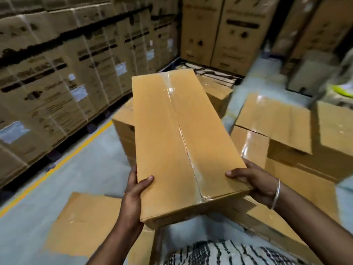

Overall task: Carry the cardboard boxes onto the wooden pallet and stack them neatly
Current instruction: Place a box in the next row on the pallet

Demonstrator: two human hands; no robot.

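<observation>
Cardboard box [183, 142], long and sealed with clear tape along its top seam, is held up in front of the person, above other boxes. The left hand [133, 190] grasps its near left corner, thumb on top; the right hand [254, 180], a bangle [276, 194] at the wrist, grasps the near right corner the same way. Below lies a grey floor [28, 226] with a yellow line [55, 167]. Printed cartons [57, 77] stacked high line the left wall. A dark pallet [214, 71] shows partly behind the box; its material is hard to make out. Print on the cartons is blurred.
</observation>
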